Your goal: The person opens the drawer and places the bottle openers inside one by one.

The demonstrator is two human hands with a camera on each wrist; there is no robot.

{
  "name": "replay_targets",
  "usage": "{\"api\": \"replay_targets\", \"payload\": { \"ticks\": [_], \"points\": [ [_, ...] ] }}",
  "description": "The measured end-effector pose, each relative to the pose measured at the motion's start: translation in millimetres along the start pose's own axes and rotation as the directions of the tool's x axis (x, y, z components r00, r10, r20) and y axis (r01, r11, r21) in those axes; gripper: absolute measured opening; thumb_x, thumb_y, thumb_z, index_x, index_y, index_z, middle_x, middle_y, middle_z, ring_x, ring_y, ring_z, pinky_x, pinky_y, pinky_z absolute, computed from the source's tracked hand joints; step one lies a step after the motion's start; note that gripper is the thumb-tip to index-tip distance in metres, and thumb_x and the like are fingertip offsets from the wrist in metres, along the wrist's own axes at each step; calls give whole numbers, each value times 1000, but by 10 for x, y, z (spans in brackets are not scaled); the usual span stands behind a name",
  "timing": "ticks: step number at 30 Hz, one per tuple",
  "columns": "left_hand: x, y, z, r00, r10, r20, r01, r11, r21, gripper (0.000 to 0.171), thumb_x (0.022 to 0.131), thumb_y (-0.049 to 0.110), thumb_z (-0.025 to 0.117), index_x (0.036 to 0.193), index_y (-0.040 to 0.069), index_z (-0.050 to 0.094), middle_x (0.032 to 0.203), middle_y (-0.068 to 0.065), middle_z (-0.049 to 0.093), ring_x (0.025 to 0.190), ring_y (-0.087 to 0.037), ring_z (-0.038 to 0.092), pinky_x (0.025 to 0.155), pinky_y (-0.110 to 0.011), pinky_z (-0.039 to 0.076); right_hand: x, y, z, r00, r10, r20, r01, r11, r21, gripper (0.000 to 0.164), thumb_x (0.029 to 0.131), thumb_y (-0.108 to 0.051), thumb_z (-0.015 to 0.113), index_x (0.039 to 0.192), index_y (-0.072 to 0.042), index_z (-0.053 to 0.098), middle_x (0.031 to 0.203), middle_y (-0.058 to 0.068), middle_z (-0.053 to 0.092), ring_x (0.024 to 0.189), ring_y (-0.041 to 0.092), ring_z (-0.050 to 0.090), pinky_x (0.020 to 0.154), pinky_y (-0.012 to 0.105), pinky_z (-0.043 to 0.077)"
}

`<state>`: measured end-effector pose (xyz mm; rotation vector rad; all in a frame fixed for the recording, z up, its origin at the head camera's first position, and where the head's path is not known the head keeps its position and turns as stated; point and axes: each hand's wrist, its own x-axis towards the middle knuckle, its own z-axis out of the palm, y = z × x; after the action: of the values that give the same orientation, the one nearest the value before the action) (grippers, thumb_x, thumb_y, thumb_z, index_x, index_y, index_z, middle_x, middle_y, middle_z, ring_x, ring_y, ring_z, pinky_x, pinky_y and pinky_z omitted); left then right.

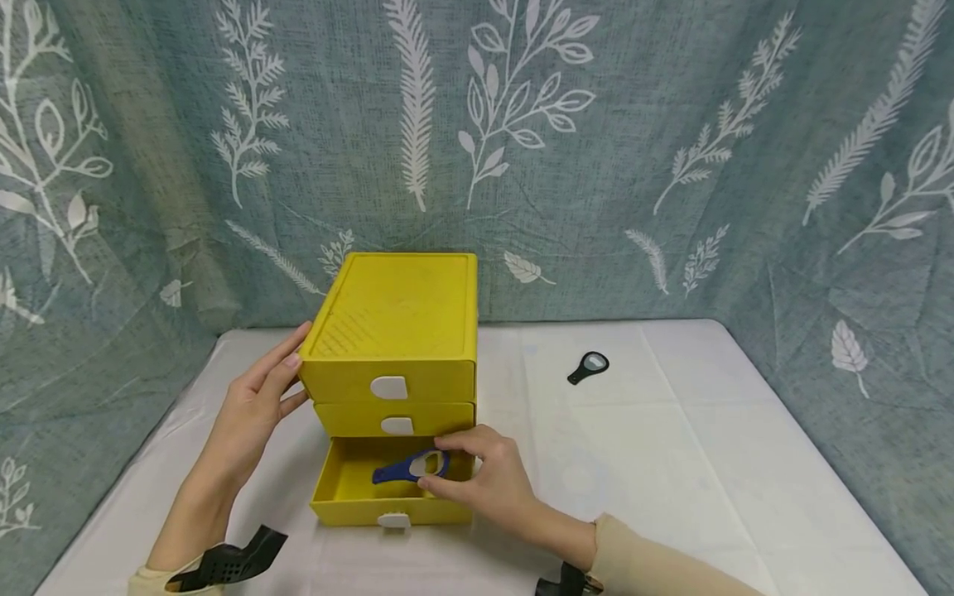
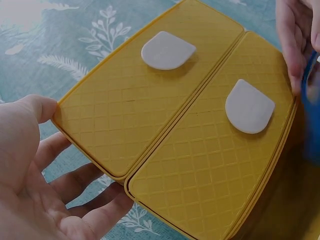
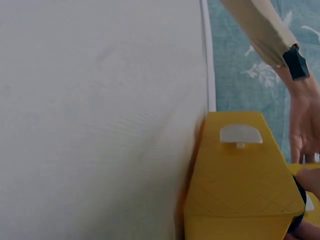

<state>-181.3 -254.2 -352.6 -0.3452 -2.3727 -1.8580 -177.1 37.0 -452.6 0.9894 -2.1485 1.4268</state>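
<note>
A yellow drawer cabinet (image 1: 399, 306) with white pulls stands on the table, its bottom drawer (image 1: 350, 511) pulled out. My left hand (image 1: 249, 414) steadies the cabinet's left side. In the left wrist view, its thumb touches the front corner and its spread fingers rest along the side wall. Above the open drawer, my right hand (image 1: 495, 476) pinches a blue magnifying glass (image 1: 395, 473) by its lens rim, between thumb and index finger. The magnifier's handle points left. In the right wrist view, the drawer's front (image 3: 242, 175) hides much of the magnifier (image 3: 298, 220).
A small black magnifying glass (image 1: 589, 367) lies on the white-covered table (image 1: 671, 463), right of the cabinet. The blue-green leaf-patterned curtain (image 1: 596, 165) hangs close behind the cabinet and along both sides. The two upper drawers are closed.
</note>
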Motion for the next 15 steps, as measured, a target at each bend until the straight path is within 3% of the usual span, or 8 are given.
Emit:
{"api": "replay_targets", "payload": {
  "ticks": [4, 9, 15],
  "points": [
    [3, 1, -9, 1000, 6, 1, -6, 1000, -11, 53, 106, 40, 42, 156, 27, 31, 159, -9, 26, 132, -22, 43, 90, -16, 47, -19, 9, -18, 999, -41, 5, 41, 999, -19, 38, 71, -21, 91, 104, -8, 76, 103, -2, 72, 97, 12, 63, 82, 27, 53],
    [6, 1, -11, 1000, 7, 3, -7, 1000, -25, 54, 106, 40, 42, 156, 26, 31, 159, -9, 25, 131, -20, 43, 90, -16, 47, -25, 27, -175, 991, -129, -36, 130, 991, 27, 27, 73, -9, 88, 97, -10, 74, 96, 1, 71, 90, 15, 63, 71, 32, 56],
    [9, -1, -14, 1000, 12, 5, -12, 999, -46, 54, 106, 39, 43, 156, 24, 31, 159, -9, 26, 129, -17, 44, 90, -17, 47, 30, -101, -569, 990, -74, -118, 76, 997, 18, 19, 73, 5, 84, 85, -5, 73, 84, 7, 71, 74, 23, 64, 57, 39, 54]
  ]
}}
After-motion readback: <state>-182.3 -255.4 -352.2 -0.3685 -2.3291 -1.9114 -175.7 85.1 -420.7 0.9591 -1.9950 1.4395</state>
